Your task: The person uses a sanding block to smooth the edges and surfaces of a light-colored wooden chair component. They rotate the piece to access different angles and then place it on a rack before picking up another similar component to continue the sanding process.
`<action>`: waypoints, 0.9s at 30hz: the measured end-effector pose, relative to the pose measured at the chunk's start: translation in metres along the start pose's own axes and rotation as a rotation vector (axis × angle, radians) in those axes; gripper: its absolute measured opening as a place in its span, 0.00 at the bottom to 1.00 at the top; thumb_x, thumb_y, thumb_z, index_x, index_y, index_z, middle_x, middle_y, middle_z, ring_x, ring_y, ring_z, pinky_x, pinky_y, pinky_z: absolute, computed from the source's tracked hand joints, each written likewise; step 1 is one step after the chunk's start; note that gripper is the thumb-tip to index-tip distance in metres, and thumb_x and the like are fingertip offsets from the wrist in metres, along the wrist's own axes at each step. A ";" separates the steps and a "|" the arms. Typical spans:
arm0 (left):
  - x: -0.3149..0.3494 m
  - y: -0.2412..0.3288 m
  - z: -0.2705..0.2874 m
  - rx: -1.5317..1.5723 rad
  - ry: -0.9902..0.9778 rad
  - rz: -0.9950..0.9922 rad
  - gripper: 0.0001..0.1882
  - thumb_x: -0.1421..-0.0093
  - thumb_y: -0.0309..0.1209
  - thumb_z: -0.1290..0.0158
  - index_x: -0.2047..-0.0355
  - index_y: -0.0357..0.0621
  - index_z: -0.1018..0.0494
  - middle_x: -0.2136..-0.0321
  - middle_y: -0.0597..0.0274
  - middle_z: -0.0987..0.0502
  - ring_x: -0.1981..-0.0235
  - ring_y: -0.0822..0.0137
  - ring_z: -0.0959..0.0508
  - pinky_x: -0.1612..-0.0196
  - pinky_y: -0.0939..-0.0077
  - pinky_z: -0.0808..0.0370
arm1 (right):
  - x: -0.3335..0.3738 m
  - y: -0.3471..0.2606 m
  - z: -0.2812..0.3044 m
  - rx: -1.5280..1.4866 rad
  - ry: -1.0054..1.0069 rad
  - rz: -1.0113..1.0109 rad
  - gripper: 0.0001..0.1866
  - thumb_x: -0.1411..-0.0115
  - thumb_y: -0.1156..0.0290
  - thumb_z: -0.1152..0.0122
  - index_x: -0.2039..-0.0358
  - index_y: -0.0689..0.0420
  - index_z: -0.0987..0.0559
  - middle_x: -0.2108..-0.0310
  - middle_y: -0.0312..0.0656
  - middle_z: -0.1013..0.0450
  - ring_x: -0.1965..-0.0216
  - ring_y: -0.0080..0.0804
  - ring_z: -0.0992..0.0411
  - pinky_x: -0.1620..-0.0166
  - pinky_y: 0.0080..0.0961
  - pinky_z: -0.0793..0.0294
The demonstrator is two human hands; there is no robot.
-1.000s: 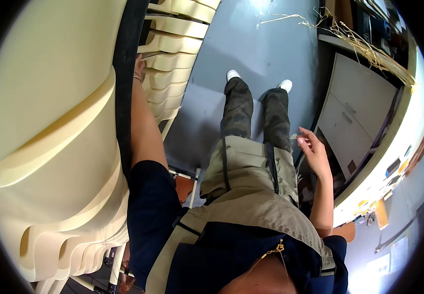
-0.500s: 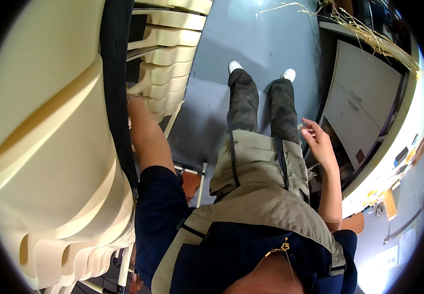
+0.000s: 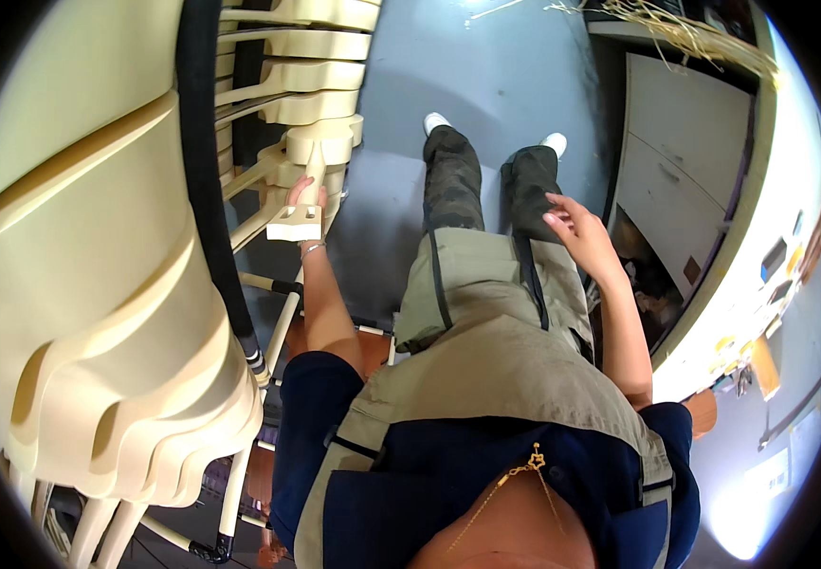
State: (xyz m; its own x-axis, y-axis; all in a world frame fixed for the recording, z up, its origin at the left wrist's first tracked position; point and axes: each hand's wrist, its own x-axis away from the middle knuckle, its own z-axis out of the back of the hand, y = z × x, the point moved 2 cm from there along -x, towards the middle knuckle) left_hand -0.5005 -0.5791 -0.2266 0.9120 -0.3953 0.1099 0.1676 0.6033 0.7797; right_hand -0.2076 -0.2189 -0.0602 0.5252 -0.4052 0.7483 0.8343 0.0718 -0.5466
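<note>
Far left, we see nested cream plastic shells (image 3: 136, 365) | beside them, a black bar (image 3: 204, 190) | our left hand (image 3: 301, 192) grips a cream plastic part (image 3: 294, 226), at the near end of a row of cream pieces (image 3: 313, 74) | our right hand (image 3: 581, 235) hangs in the air, fingers loosely bent, holding nothing | white drawers (image 3: 681, 166) at right

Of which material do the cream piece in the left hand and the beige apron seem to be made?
Cream piece: probably moulded plastic, smooth, slightly shiny; its even colour and rounded edges suggest this, though painted wood is possible.
Beige apron: cloth, perhaps cotton canvas, matt; its soft creases show this.
</note>
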 end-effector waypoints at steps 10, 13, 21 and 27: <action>0.009 0.360 -0.048 0.033 0.111 -0.613 0.16 0.44 0.45 0.46 0.70 0.44 0.25 0.74 0.63 0.22 0.67 0.58 0.21 0.54 0.53 0.28 | 0.029 0.056 0.046 -0.128 0.120 0.114 0.21 0.42 0.59 0.45 0.52 0.58 0.28 0.65 0.46 0.25 0.64 0.38 0.27 0.59 0.31 0.30; -0.003 0.450 -0.043 0.908 -0.209 -0.508 0.18 0.39 0.48 0.55 0.68 0.46 0.28 0.80 0.66 0.28 0.73 0.61 0.24 0.58 0.55 0.25 | 0.040 0.080 0.086 -0.193 0.193 0.131 0.22 0.40 0.58 0.46 0.50 0.57 0.29 0.65 0.47 0.26 0.63 0.35 0.27 0.57 0.27 0.31; -0.029 0.602 -0.003 1.459 -0.028 -0.503 0.23 0.49 0.59 0.48 0.80 0.53 0.29 0.87 0.78 0.34 0.85 0.77 0.33 0.65 0.70 0.26 | 0.074 0.149 0.221 -0.789 0.567 0.359 0.38 0.40 0.48 0.49 0.39 0.62 0.45 0.42 0.57 0.42 0.40 0.41 0.43 0.40 0.32 0.43; -0.028 0.688 -0.086 1.758 -0.107 -0.254 0.23 0.45 0.56 0.53 0.87 0.54 0.34 0.90 0.74 0.33 0.85 0.74 0.30 0.69 0.73 0.26 | 0.113 0.176 0.299 -1.301 0.699 0.512 0.40 0.41 0.43 0.50 0.37 0.56 0.47 0.40 0.44 0.42 0.41 0.37 0.42 0.41 0.35 0.42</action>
State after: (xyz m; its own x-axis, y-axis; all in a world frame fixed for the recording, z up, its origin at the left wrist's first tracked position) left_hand -0.3785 -0.0933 0.2532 0.8920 -0.4339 -0.1270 -0.3375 -0.8260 0.4515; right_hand 0.0485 0.0205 0.0402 0.2098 -0.9387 0.2734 -0.3092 -0.3290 -0.8923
